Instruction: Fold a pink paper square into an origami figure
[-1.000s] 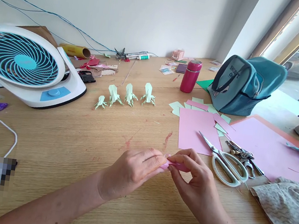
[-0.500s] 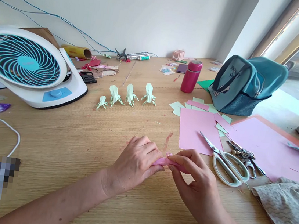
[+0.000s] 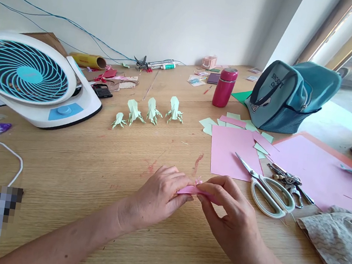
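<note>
Fingertips of my left hand (image 3: pixel 157 195) and right hand (image 3: pixel 232 216) pinch the folded pink paper (image 3: pixel 191 189) between them, each closed on one end (neither nearer than the other). Its long axis runs left to right, just above the tabletop (image 3: pixel 92 168), toward the near edge. Scissors (image 3: pixel 266 190) lie to the right.

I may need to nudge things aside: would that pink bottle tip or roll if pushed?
The pink bottle stands upright, tall and narrow on the table, so a push near its top would probably tip it. Being cylindrical, it would likely roll once down. Its smooth, glossy surface may be somewhat slippery; its weight cannot be judged.
</note>
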The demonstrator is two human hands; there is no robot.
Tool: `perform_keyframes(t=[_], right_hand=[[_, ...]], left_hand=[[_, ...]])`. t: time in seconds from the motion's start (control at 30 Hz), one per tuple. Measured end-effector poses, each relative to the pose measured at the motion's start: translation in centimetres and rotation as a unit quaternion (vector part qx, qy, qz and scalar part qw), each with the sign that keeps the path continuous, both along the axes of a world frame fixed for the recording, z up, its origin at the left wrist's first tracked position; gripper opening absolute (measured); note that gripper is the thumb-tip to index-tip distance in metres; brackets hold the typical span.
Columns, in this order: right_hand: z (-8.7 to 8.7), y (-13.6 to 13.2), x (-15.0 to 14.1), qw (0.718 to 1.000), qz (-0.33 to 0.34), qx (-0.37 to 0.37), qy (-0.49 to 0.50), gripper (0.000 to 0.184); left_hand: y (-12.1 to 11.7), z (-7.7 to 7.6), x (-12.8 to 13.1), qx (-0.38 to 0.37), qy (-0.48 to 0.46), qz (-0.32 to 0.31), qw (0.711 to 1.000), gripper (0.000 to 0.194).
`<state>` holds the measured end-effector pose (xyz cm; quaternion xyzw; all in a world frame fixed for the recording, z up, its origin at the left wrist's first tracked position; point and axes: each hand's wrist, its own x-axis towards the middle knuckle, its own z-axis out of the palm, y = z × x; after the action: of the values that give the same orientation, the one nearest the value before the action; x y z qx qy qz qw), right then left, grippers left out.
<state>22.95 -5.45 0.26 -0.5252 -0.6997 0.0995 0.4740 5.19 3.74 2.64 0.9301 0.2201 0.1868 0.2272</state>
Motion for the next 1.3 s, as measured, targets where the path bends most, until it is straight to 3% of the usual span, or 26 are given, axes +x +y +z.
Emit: perform_keyframes(t=[0.2, 0.37, 0.43, 0.57, 0.7, 0.8, 1.0, 1.13, 1.3], right_hand=[[0.0, 0.1, 0.1, 1.000, -0.005, 0.013, -0.003, 0.023], [0.2, 0.0, 0.3, 1.000, 0.030, 0.006, -0.007, 0.023], [0.4, 0.0, 0.4, 0.999, 0.046, 0.002, -0.005, 0.023], [0.5, -0.1, 0.6, 0.999, 0.054, -0.001, -0.003, 0.026], [0.6, 0.0, 0.8, 0.997, 0.076, -0.006, 0.001, 0.026], [0.8, 0.0, 0.9, 0.995, 0.094, -0.009, 0.005, 0.026], [1.1, 0.0, 1.0, 0.993, 0.119, -0.018, 0.015, 0.025], [1.0, 0.1, 1.1, 0.994, 0.108, -0.021, 0.017, 0.024], [0.7, 0.1, 1.0, 0.993, 0.110, -0.034, 0.022, 0.023]], left_hand=[[-0.1, 1.7, -0.1, -0.160, 0.021, -0.007, 0.987, 0.023], [0.5, 2.5, -0.5, -0.363, 0.021, 0.007, 0.932, 0.043], [0.7, 2.3, -0.6, -0.446, 0.002, 0.008, 0.895, 0.044], [1.2, 1.5, -0.6, -0.623, -0.034, 0.007, 0.781, 0.043], [1.5, 1.0, -0.6, -0.726, -0.046, 0.008, 0.686, 0.035], [1.6, 0.7, -0.6, -0.777, -0.050, 0.025, 0.627, 0.033], [1.6, 0.4, -0.5, -0.818, -0.063, 0.033, 0.571, 0.034], [1.6, 0.3, -0.4, -0.825, -0.080, 0.044, 0.557, 0.034], [1.5, 0.4, -0.2, -0.820, -0.075, 0.042, 0.566, 0.034]])
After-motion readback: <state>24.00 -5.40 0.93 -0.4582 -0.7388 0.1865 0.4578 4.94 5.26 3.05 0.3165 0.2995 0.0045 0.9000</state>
